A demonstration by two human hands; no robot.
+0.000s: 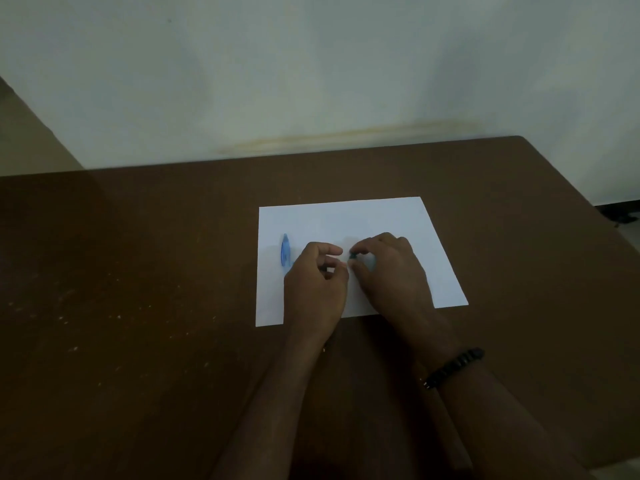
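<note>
Small dark piece (pixel 353 255) is pinched by right hand (pixel 391 271) at frame centre, over paper (pixel 346 216). Left hand (pixel 315 289) is held curled just beside it; whether it grips anything cannot be told.

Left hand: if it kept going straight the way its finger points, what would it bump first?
The left hand points its forefinger rightward at the small dark thing pinched by the right hand, so probably that first. Depth is hard to judge in this dim view.
</note>
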